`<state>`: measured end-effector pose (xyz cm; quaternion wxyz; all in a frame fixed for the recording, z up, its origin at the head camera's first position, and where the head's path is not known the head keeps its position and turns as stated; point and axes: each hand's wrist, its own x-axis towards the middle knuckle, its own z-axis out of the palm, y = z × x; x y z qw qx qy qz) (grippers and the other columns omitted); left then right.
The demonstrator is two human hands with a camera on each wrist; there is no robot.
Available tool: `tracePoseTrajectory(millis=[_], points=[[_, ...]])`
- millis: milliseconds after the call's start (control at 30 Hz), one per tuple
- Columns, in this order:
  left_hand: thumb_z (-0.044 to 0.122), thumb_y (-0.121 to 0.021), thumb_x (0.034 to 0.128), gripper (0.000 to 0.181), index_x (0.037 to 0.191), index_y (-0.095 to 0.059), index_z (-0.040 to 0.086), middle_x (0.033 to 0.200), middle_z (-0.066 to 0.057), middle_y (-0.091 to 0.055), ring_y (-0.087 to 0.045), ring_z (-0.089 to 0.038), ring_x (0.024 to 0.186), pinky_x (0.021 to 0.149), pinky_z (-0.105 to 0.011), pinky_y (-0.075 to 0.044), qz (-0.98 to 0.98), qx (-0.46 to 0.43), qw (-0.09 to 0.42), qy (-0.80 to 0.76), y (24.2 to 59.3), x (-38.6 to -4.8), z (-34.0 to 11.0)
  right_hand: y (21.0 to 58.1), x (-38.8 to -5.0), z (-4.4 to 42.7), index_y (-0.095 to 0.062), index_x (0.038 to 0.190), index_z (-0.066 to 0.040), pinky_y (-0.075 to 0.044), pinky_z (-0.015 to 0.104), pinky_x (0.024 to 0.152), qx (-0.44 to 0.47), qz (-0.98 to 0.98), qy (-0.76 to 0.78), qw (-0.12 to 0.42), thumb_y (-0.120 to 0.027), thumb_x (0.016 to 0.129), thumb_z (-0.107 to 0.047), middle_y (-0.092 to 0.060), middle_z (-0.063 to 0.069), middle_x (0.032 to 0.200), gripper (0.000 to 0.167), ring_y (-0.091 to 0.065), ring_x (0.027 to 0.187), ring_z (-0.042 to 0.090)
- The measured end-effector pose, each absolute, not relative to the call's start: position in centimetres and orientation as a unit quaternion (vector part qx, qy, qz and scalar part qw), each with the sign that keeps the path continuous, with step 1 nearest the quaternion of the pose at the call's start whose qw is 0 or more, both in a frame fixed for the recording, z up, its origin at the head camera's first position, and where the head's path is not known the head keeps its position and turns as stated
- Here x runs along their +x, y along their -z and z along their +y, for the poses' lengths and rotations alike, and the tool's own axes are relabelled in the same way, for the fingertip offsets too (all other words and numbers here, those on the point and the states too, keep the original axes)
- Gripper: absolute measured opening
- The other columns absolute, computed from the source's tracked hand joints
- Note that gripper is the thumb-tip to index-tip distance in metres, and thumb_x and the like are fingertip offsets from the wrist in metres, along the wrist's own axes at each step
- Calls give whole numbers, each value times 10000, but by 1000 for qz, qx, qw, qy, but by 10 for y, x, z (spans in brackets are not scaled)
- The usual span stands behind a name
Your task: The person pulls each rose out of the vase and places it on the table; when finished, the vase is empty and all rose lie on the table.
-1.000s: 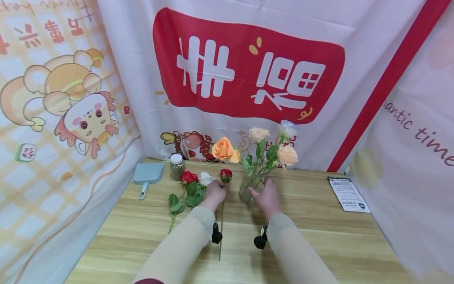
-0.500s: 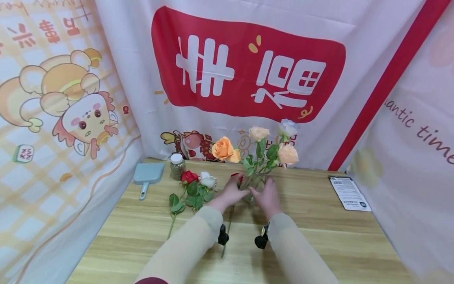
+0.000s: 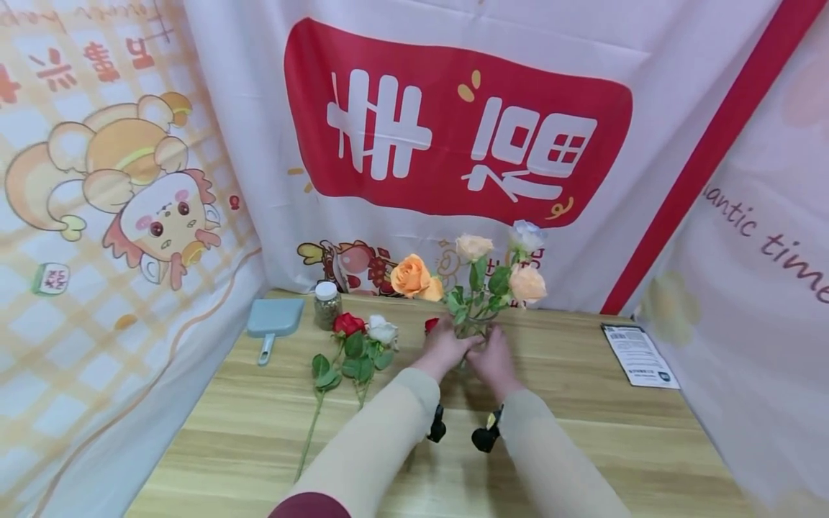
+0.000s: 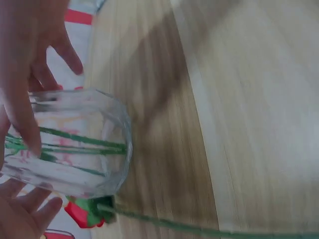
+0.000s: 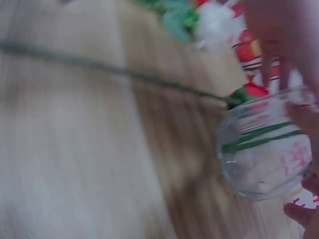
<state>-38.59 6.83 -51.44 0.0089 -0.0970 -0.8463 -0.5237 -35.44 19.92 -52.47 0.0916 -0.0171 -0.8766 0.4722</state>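
Your glass vase (image 4: 84, 159) sits between both hands, gripped from either side: left hand (image 3: 445, 347) on its left flank, right hand (image 3: 495, 363) on its right, thumbs meeting at the front in the head view, fingers wrapped round the glass. Whether the base touches the table you cannot tell. Green stems (image 4: 87, 140) reach low inside; above the rim, an orange rose (image 3: 410, 275) leans left, two peach roses (image 3: 474, 247) and a pale blue rose (image 3: 527, 235) stand higher. Just left of the vase, beside your left fingers, a red rose (image 4: 84, 211) lies with its stem running back towards you (mostly under your left sleeve (image 3: 372, 432) from the head). Further left lie another red rose (image 3: 350, 324) and a white rose (image 3: 382, 329), near a white-lidded jar (image 3: 327, 306) and a light blue dustpan (image 3: 275, 318). Writing: the dark-edged card (image 3: 640, 356) at far right carries print too small to read; the right cloth (image 3: 745, 302) shows "antic time"; the back cloth (image 3: 252, 144) bears big white characters on red. Surface: pale wood-grain table (image 3: 583, 417). Room: hung cloth on three sides, the left cloth (image 3: 78, 403) checked, its cartoon animal upside down.
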Motion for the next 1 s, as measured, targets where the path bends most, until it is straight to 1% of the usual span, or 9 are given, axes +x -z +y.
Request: tracePoseTrajectory(millis=[100,233,333,433,500,667,800,900,1000], points=[[436,-806,810,708,1420,-485,272,1352,-8,-573,-543,-221,1224,1012,-379,-437,-859,-100,0,502,513,-387,69,514,-350,213,-362,1402,64,-364,523,1066,-25,-830,-556,36,-684,863,-38,-429,314,1404,635,-412,1300,438],[443,-804,810,712,1428,-485,293,1384,7,-557,-524,-210,1251,1036,-380,-416,-867,-101,-13,488,510,-387,70,483,-346,235,-317,1444,78,-279,549,1100,-65,-737,-672,-25,-496,990,-49,-355,286,1474,504,-338,1340,415],[446,-805,807,711,1430,-491,306,1392,2,-555,-527,-220,1250,1043,-384,-408,-872,-98,-3,480,509,-388,70,457,-349,241,-341,1454,54,-309,486,1065,-73,-705,-706,-4,-499,999,-69,-408,221,1451,497,-401,1278,321],[479,-797,800,748,1452,-467,317,1399,-12,-551,-532,-237,1246,1038,-394,-414,-879,-95,4,468,508,-388,70,437,-354,238,-449,1416,6,-388,372,942,-77,-712,-697,40,-623,963,-129,-530,129,1315,504,-485,1109,209],[484,-794,802,767,1469,-445,336,1413,-13,-540,-527,-244,1251,1040,-408,-412,-880,-99,2,464,507,-388,70,427,-356,233,-491,1402,-36,-406,325,884,-89,-717,-689,57,-679,946,-224,-549,62,1254,528,-494,1041,163],[439,-798,816,804,1502,-383,386,1449,0,-506,-513,-235,1268,1041,-421,-408,-883,-117,5,455,504,-387,69,412,-360,224,-495,1428,-91,-422,338,924,-106,-725,-678,61,-718,902,-422,-533,53,1286,660,-492,1050,177],[436,-803,812,816,1506,-378,380,1446,4,-510,-522,-222,1259,1025,-396,-424,-887,-114,10,447,504,-387,70,405,-364,218,-527,1404,-73,-434,324,902,-88,-736,-670,52,-723,912,-336,-558,29,1192,591,-501,945,145],[426,-803,820,821,1515,-372,347,1446,-22,-510,-532,-244,1248,1019,-397,-432,-890,-108,9,444,504,-386,69,401,-367,213,-556,1358,-31,-456,270,784,-66,-749,-657,51,-700,927,-189,-562,2,1037,481,-493,795,104],[425,-800,824,856,1536,-335,328,1462,-48,-490,-531,-272,1249,1018,-411,-436,-893,-104,7,438,503,-384,66,399,-368,208,-561,1329,-4,-474,259,696,-37,-771,-634,47,-686,916,-93,-541,16,958,441,-485,733,113]])
